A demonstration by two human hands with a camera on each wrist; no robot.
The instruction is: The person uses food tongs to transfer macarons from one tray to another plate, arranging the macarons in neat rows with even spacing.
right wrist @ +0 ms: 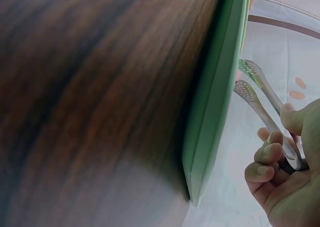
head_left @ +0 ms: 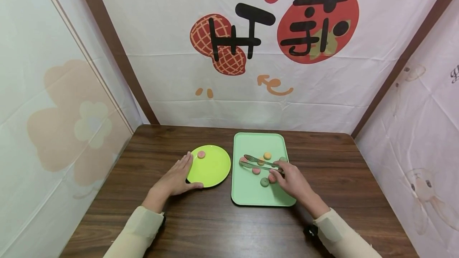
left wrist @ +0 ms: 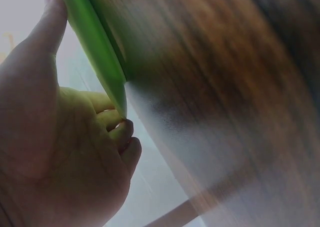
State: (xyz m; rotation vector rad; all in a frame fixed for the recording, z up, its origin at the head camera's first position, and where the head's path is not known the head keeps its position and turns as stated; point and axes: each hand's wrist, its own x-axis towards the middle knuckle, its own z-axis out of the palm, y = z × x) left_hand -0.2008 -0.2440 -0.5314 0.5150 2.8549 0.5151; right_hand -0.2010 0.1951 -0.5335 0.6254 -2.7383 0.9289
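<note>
My left hand [head_left: 177, 176] rests against the left rim of a yellow-green round plate [head_left: 213, 170], its fingers extended and thumb spread along the near edge. On that plate lies one small pink round piece [head_left: 201, 154], like a cookie. My right hand [head_left: 292, 180] holds metal tongs [right wrist: 272, 112] with perforated tips, over a light green tray [head_left: 247, 194]. The tong tips are apart, one on each side of a pink round piece [head_left: 243, 159] at the tray's left. Whether they touch it I cannot tell. In the left wrist view, fingertips meet the plate rim [left wrist: 97, 47].
More round pieces lie on the tray: a yellow piece [head_left: 267, 155], a pink piece [head_left: 256, 171], a dark green piece [head_left: 264, 182] and others partly under the tongs and hand. The brown wooden table [head_left: 215, 226] meets a printed cloth wall [head_left: 251, 110] behind.
</note>
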